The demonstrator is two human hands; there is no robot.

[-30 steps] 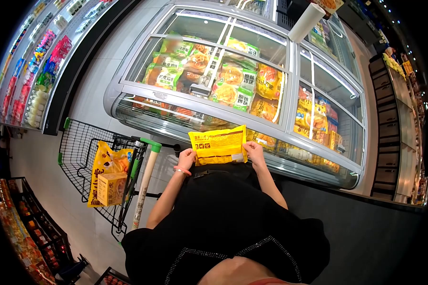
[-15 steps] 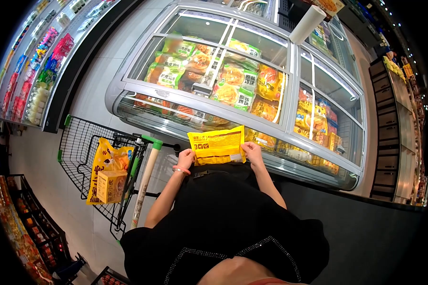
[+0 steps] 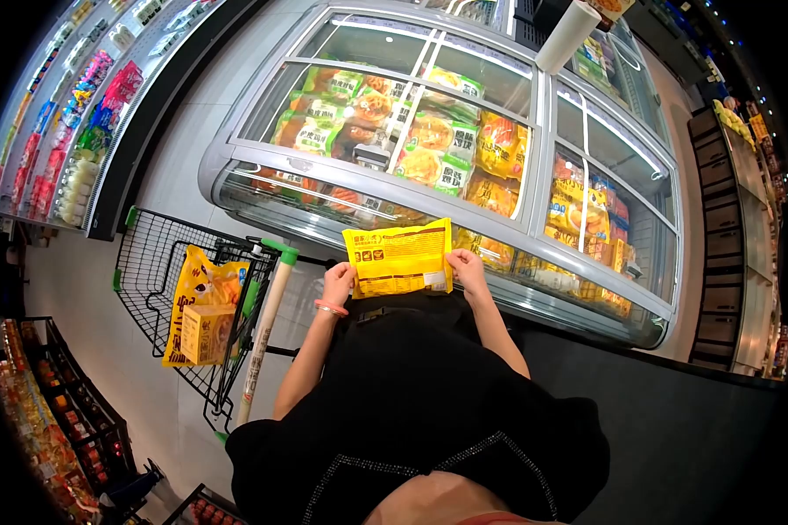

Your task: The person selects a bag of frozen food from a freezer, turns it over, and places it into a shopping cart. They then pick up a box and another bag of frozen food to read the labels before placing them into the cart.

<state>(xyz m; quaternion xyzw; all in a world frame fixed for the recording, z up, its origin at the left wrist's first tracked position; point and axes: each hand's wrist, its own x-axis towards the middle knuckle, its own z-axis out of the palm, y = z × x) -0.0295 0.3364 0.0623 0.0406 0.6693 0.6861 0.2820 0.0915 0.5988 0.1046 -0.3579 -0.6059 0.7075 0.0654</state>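
Between my two hands is a yellow food bag, its printed side with lines of text and a white label facing up at me. My left hand pinches the bag's left edge; a pink band circles that wrist. At the right edge, the fingers of my right hand are closed on the bag near its white label. The bag is held in front of my waist, close to the near side of a glass-topped freezer. Green-and-white and yellow bags lie under the freezer's glass.
To my left stands a black wire shopping cart with a pale handle. It carries a larger yellow bag and a yellow box. Store shelves line the far left. A white paper roll stands on the freezer.
The bag stays in both hands and is tilted slightly differently, its left side a little higher. The view has shifted slightly. The cart's contents look the same.
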